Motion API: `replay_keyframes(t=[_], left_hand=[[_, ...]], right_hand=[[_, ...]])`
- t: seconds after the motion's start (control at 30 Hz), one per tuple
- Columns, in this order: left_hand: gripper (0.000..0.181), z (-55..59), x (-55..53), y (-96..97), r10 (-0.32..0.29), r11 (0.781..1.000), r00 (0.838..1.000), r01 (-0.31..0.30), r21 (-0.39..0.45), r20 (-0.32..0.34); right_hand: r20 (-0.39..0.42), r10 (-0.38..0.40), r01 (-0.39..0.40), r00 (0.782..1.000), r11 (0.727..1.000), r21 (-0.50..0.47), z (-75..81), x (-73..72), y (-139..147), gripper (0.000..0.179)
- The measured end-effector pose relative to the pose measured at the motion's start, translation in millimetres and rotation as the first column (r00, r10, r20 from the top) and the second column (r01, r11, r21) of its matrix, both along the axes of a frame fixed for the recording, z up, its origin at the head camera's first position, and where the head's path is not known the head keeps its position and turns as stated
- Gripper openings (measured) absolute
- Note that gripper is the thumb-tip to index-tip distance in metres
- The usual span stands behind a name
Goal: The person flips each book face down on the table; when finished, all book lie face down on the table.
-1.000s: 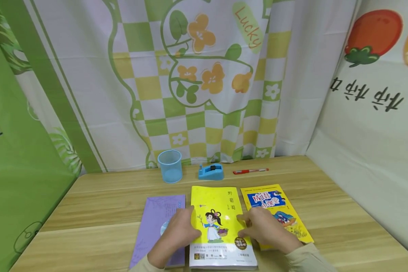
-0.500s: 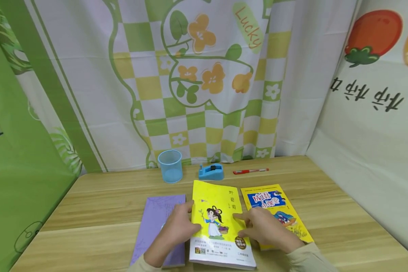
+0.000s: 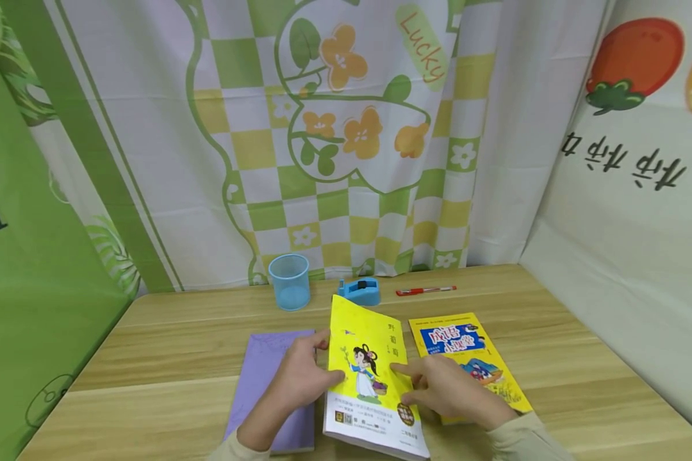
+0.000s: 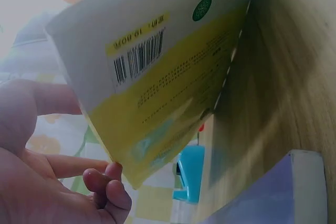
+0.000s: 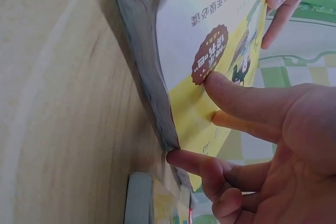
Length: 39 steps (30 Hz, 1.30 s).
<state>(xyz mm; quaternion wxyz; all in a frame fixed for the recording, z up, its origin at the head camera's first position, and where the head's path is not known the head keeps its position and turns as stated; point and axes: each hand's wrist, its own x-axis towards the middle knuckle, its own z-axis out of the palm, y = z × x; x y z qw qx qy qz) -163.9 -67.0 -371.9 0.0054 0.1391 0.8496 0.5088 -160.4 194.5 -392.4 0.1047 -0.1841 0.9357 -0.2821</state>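
A yellow-and-white paperback book with a cartoon girl on its cover is tilted, its left side raised off the table. My left hand grips that raised left edge, thumb on the cover and fingers behind. The back cover with its barcode shows in the left wrist view. At the opposite edge is my right hand, thumb and a finger on the cover, another fingertip at the page edge near the table. A purple book lies under my left forearm, and another yellow book lies partly behind my right hand.
Along the back of the wooden table stand a blue mesh pen cup and a blue tape dispenser, with a red pen lying to their right. Printed curtains hang behind the table.
The middle yellow book lay flat one second ago; its left side has risen and its top now overlaps the tape dispenser. My left hand has moved up with the edge; the right hand shifted slightly left.
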Motion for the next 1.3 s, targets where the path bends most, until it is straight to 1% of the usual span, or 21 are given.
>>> replay_keyframes(t=[0.17, 0.23, 0.4, 0.53, 0.7, 0.87, 1.1, 1.3], left_hand=[[0.075, 1.5, 0.2, -0.5, 0.021, 0.999, 1.000, -0.021, 0.029, 0.011], [0.078, 1.8, 0.7, -0.6, 0.019, 0.998, 1.000, -0.021, 0.067, 0.023], [0.079, 2.1, 0.3, -1.2, 0.010, 0.987, 0.998, -0.020, 0.161, 0.058], [0.078, 2.4, -0.3, -1.8, 0.004, 0.981, 0.998, -0.018, 0.193, 0.070], [0.079, 4.6, 0.0, -2.8, -0.025, 0.971, 0.996, 0.005, 0.239, 0.083], [0.079, 6.5, 0.2, -4.1, -0.052, 0.967, 0.995, 0.028, 0.254, 0.089], [0.080, 8.6, -0.2, -4.7, -0.084, 0.963, 0.990, 0.052, 0.264, 0.115], [0.080, 10.8, -0.2, -4.6, -0.117, 0.959, 0.987, 0.083, 0.271, 0.112]], right_hand=[[-0.010, 0.052, -0.052, 0.999, 0.999, -0.014, 0.3, 0.5, 2, 0.056], [-0.013, 0.056, -0.056, 0.998, 0.998, -0.009, 0.1, 0.4, 2, 0.056], [0.003, 0.051, -0.051, 0.999, 0.999, -0.010, 0.9, 1.2, 1, 0.057], [0.030, 0.035, -0.035, 0.999, 0.999, -0.020, 1.7, 1.8, 0, 0.058], [0.056, 0.021, -0.019, 0.998, 0.999, -0.029, 1.1, 0.8, -2, 0.058], [0.062, 0.038, -0.035, 0.997, 0.998, -0.051, 0.3, 1.0, -2, 0.059], [0.086, 0.040, -0.034, 0.995, 0.997, -0.066, 0.1, 1.9, -2, 0.059], [0.108, 0.037, -0.029, 0.993, 0.996, -0.082, 1.6, 2.2, -3, 0.058]])
